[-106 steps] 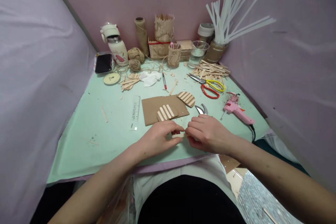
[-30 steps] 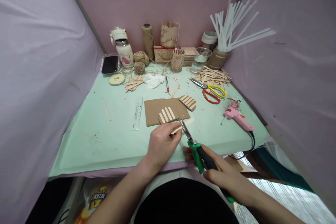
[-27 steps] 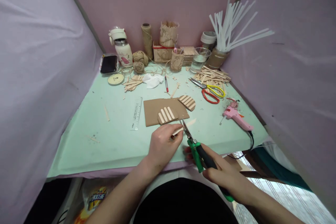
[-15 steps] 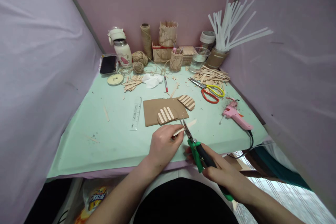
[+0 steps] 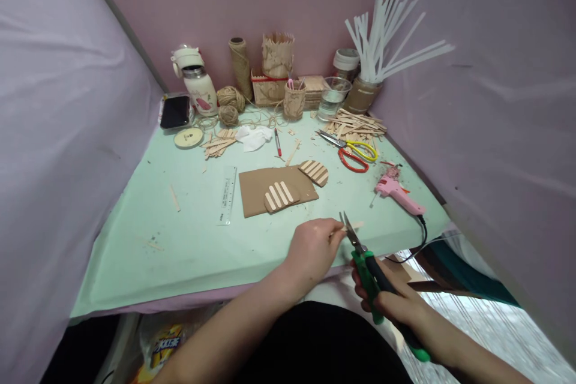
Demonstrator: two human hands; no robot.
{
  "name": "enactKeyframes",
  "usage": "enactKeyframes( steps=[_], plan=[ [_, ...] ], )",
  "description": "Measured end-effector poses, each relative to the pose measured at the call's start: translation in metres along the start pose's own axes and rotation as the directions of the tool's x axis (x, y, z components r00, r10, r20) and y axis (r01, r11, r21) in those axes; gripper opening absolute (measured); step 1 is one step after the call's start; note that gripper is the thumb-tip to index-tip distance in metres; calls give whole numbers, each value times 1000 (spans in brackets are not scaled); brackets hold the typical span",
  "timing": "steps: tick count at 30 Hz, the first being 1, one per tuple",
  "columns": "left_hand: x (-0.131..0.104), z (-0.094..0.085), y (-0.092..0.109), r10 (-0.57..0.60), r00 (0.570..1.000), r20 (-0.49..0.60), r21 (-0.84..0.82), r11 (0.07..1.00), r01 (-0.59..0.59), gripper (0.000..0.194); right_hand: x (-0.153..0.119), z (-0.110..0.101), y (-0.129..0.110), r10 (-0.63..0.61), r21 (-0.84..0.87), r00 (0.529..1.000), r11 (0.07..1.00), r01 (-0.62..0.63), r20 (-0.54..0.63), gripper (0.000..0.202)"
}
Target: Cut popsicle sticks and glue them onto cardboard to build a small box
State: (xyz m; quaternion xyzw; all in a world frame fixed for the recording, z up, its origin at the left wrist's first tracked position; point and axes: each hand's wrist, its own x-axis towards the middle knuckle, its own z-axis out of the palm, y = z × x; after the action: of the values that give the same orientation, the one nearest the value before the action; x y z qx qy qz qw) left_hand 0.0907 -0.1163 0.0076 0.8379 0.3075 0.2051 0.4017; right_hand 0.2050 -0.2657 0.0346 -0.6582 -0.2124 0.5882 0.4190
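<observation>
Near the table's front edge my left hand (image 5: pixel 316 250) is closed in a pinch on a thin wooden craft stick (image 5: pixel 357 225), whose end sticks out past the blades. My right hand (image 5: pixel 396 295) is wrapped round the green and black handles of pruning shears (image 5: pixel 369 276). The blades point up and away from me, slightly apart, with the stick between them. Behind my hands lies a brown cardboard sheet (image 5: pixel 252 191). On it rests a rounded cardboard piece (image 5: pixel 279 195) with several pale sticks, and at its corner lies a second striped piece (image 5: pixel 315 172).
A clear ruler (image 5: pixel 227 195) lies left of the cardboard. Yellow-and-red-handled scissors (image 5: pixel 353 152) and a pink glue gun (image 5: pixel 398 192) lie on the right. Stick piles, twine balls (image 5: pixel 231 99), a bottle (image 5: pixel 200 91) and a water cup (image 5: pixel 333 99) line the back.
Both hands, with the stick and the shears, have moved to the right. The camera view has shifted slightly, so the table items appear farther left.
</observation>
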Motion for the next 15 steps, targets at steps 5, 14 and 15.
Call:
enactKeyframes(
  steps=[5,14,15],
  plan=[
    [15,16,11,-76,994,79,-12,997,77,18,1,-17,0,31,-15,999,999,-31,10,27],
    [38,15,8,-172,985,-33,-32,985,171,17,36,-27,-22,19,-78,999,997,-21,-27,22],
    [39,16,6,-185,982,-39,-32,982,184,17,39,-26,-25,14,-56,999,998,-16,-43,23]
  ],
)
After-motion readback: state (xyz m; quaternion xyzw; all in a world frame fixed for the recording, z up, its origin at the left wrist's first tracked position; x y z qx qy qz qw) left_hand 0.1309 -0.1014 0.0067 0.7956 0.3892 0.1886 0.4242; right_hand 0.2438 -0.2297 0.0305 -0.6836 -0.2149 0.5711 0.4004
